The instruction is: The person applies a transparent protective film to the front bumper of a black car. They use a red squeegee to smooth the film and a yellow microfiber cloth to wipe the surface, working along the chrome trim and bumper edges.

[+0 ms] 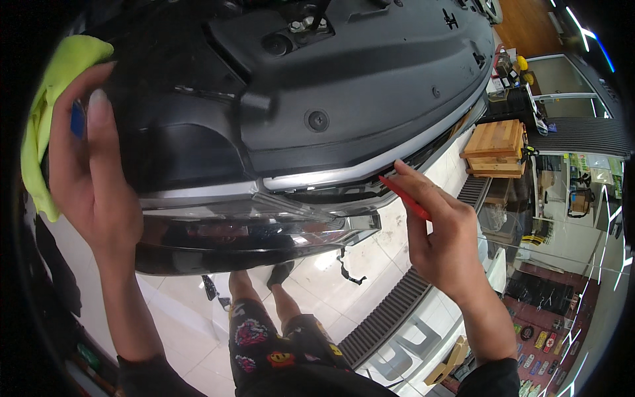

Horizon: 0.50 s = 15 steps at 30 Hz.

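Note:
At the far left my left hand [106, 172] is raised beside the car's front corner, with a small blue piece [78, 119] between its thumb and fingers. Most of that piece is hidden. A yellow-green cloth [49, 112] hangs right behind this hand. My right hand [440, 228] pinches a flat red tool [405, 198]. Its pointed tip is at the gap below the silver trim strip [331, 173] along the car's front edge. Above the strip lies a black plastic cover [357, 86] with round fasteners. The dark headlamp [218, 231] sits between my two hands.
Below the car, a black bent strip [350, 272] lies on the pale tiled floor near my legs. A dark floor grate [390, 311] runs beside a white plastic stool [413, 347]. Wooden boxes [495, 149] stand at right, with shelves and another vehicle beyond.

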Available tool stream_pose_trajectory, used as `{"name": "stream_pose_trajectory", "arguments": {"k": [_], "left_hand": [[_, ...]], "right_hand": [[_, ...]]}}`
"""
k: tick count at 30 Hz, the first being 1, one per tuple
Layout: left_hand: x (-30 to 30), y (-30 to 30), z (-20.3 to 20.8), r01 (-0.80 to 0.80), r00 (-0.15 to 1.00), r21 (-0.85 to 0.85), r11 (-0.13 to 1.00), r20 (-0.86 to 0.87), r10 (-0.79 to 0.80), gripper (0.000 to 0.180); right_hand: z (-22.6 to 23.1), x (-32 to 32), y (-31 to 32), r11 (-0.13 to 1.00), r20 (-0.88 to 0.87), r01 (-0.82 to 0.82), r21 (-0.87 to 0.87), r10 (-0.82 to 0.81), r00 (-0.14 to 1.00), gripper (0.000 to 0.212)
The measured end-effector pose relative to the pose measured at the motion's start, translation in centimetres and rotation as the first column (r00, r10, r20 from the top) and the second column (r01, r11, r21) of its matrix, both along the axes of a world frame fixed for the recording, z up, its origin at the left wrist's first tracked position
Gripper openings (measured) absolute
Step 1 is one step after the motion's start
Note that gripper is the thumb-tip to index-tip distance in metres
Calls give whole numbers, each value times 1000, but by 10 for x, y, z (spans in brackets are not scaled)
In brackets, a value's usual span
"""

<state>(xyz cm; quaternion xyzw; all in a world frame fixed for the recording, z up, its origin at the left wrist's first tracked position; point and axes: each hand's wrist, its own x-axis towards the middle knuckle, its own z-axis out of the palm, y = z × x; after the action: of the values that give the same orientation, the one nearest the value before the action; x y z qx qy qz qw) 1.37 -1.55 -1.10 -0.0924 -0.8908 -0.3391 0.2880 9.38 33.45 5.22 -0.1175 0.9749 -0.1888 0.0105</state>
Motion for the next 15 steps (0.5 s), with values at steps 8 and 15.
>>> {"name": "stream_pose_trajectory", "arguments": {"k": [8,15], "left_hand": [[-7,5,2,12,988,-78,997,-150,-24,35],[-9,7,2,-12,982,-103,995,-189,-8,35]], "right_hand": [[-6,-6,2,956,-165,-160,244,204,965,47],[-5,-9,6,940,-170,-194,281,248,954,43]]}}
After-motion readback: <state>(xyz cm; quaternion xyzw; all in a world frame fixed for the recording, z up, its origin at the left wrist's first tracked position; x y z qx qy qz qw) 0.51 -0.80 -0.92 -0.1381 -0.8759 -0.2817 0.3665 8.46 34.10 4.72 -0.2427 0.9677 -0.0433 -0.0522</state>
